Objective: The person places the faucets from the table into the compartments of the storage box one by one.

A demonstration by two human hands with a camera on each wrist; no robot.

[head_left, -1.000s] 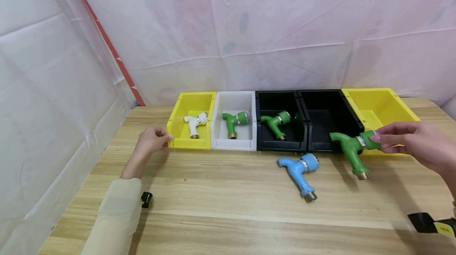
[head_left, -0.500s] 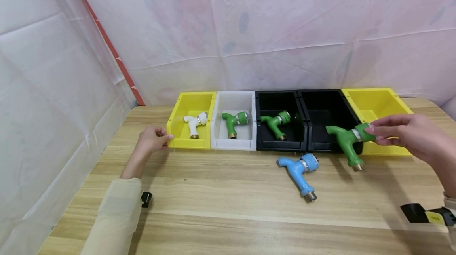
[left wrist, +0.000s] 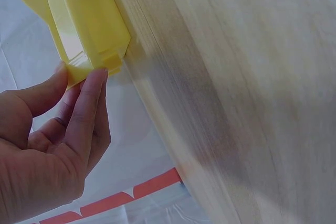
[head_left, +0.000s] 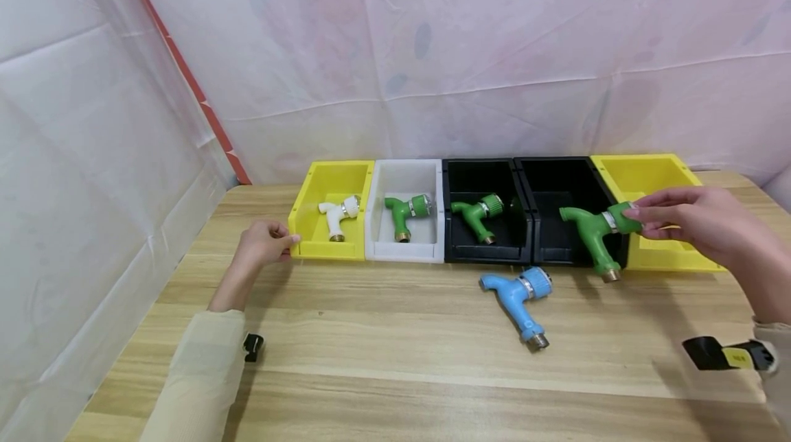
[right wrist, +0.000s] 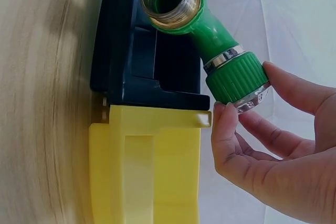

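My right hand [head_left: 695,222] pinches a green faucet [head_left: 593,230] by its ribbed knob, holding it in the air before the right-hand black bin [head_left: 581,257]. In the right wrist view the faucet's threaded brass end [right wrist: 170,3] faces the camera, and thumb and fingers [right wrist: 228,129] meet at the knob. At the far left, my left hand [head_left: 266,243] pinches the front corner of a yellow bin [head_left: 330,250]; the left wrist view shows thumb and fingertips on that yellow corner [left wrist: 84,69]. A blue faucet [head_left: 518,301] lies on the table in front of the black bins.
The bins stand side by side along the back: yellow with a white faucet [head_left: 336,215], white [head_left: 404,252] with a green faucet [head_left: 404,214], black with another green faucet [head_left: 476,215], a second black, then yellow [head_left: 664,260]. Behind them hangs a pale cloth [head_left: 494,51].
My right hand has carried the green faucet a little left and away from me, toward the right-hand black bin. My left hand stays on the yellow bin's corner.
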